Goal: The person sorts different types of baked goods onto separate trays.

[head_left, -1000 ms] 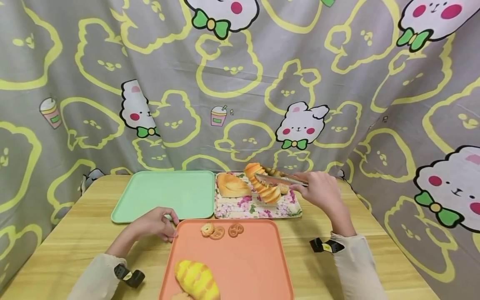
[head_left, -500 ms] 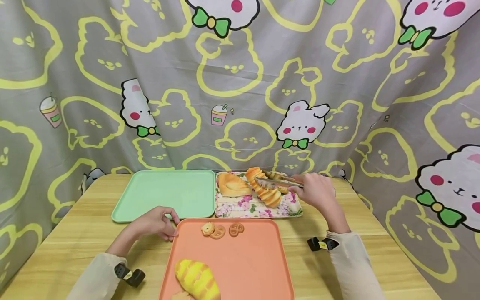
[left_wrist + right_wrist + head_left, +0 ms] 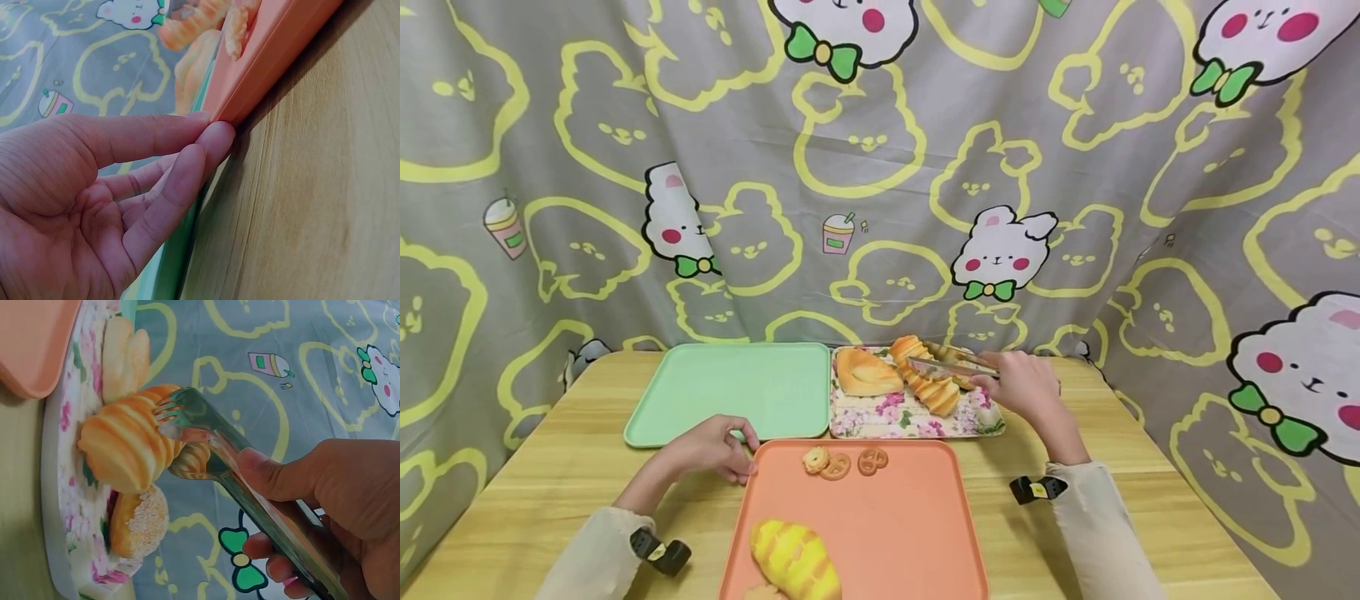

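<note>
Head view: the left hand pinches a corner of the orange tray; the right hand curls round tongs at the ridged bread.

My bare left hand is low, its thumb and fingers converged in a pinch. My bare right hand reaches farther forward, fingers curled in a grip. Long pale-beige fabric sleeves cover both forearms, which angle inward.
</note>
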Action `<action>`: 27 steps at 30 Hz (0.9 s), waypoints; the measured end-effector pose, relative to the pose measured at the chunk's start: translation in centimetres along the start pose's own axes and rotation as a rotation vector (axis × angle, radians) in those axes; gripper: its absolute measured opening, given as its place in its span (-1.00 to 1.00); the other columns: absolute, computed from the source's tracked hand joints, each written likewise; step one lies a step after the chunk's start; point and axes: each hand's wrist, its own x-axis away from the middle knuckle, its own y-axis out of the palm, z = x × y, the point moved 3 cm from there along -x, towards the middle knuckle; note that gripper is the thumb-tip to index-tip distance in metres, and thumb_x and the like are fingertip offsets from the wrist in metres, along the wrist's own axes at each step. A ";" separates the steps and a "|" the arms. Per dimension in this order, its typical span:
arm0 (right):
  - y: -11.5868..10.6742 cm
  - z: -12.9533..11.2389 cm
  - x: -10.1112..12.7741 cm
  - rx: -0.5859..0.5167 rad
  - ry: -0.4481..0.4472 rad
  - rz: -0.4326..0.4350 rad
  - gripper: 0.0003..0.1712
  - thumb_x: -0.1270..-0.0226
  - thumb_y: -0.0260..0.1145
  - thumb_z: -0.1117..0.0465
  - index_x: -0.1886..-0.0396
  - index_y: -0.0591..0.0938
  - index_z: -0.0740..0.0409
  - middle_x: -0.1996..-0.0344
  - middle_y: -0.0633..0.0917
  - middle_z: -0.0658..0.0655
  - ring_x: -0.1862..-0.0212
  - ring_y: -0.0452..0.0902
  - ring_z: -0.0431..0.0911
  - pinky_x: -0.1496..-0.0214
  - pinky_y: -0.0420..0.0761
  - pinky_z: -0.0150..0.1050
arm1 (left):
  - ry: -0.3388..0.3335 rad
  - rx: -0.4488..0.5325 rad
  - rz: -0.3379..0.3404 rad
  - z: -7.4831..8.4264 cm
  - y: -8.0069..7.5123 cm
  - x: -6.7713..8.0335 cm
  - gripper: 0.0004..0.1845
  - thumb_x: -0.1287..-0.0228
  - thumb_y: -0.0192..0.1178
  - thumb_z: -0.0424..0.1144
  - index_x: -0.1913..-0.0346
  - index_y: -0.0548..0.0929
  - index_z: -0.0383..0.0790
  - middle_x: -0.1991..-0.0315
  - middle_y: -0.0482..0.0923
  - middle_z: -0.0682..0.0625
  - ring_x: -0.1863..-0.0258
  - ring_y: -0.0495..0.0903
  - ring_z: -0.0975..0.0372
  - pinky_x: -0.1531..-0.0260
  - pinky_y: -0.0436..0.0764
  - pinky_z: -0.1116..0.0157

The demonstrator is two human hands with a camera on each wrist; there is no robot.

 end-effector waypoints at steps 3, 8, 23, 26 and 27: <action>0.5 0.0 0.0 -0.009 0.009 -0.013 -0.45 -0.31 0.43 -0.15 -0.17 0.72 0.03 0.76 0.42 -0.01 0.70 0.10 -0.16 0.66 -0.03 -0.31 | -0.007 0.001 0.001 -0.2 0.1 0.1 -0.75 -0.20 0.34 -0.48 0.12 0.53 -0.48 0.47 0.74 -0.15 0.48 0.72 0.15 0.38 0.77 0.20; 1.1 0.1 -0.1 0.013 0.027 0.011 -0.51 -0.29 0.46 -0.11 -0.06 0.74 0.09 0.75 0.38 0.01 0.69 0.18 -0.13 0.66 0.00 -0.29 | -0.010 0.009 0.003 -0.4 0.1 0.3 -0.75 -0.19 0.33 -0.49 0.11 0.53 -0.49 0.47 0.74 -0.16 0.48 0.72 0.15 0.38 0.77 0.20; 0.9 0.5 -0.5 -0.029 0.044 0.032 -0.38 -0.26 0.49 -0.12 -0.19 0.67 0.15 0.77 0.32 -0.02 0.69 0.15 -0.15 0.65 0.03 -0.31 | -0.001 0.006 0.009 -0.1 0.0 0.3 -0.74 -0.19 0.33 -0.48 0.10 0.53 -0.49 0.47 0.74 -0.17 0.48 0.72 0.14 0.37 0.76 0.19; 0.4 0.2 -0.4 -0.062 0.030 0.057 -0.41 -0.25 0.49 -0.13 -0.17 0.68 0.09 0.77 0.30 -0.05 0.68 0.12 -0.16 0.64 0.01 -0.29 | 0.001 0.006 0.006 0.0 -0.1 0.1 -0.74 -0.19 0.33 -0.48 0.10 0.53 -0.49 0.48 0.73 -0.16 0.48 0.72 0.14 0.38 0.76 0.20; 0.1 0.1 -0.3 -0.080 0.024 0.064 -0.41 -0.25 0.48 -0.14 -0.18 0.68 0.07 0.76 0.33 -0.06 0.67 0.13 -0.17 0.64 0.02 -0.29 | 0.002 0.002 0.003 0.0 -0.1 0.0 -0.74 -0.19 0.33 -0.48 0.10 0.53 -0.50 0.48 0.73 -0.15 0.48 0.72 0.14 0.38 0.76 0.20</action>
